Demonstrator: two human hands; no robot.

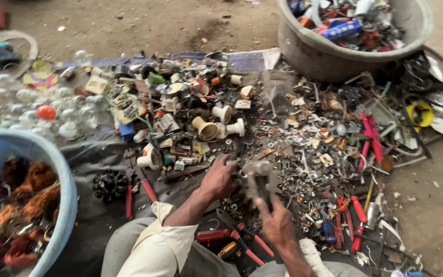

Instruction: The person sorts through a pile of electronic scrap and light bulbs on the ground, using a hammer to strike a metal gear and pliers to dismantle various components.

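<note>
My left hand (218,178) reaches forward onto the scrap pile and rests its fingers on small metal parts beside a grey metal tool head (257,169). My right hand (278,223) is closed around the handle of that tool, a hammer-like grey piece (258,185) held upright over the dark sheet. The motion blurs the tool, so its exact shape is unclear. Red-handled pliers (247,245) lie just below my hands, near my knees.
A heap of broken electrical parts and plastic holders (190,118) covers the dark sheet (98,154). Glass bulbs (37,110) lie at left. A blue tub of copper wire (21,205) stands at lower left, a grey tub of scrap (355,36) at upper right. Red-handled tools (355,220) lie right.
</note>
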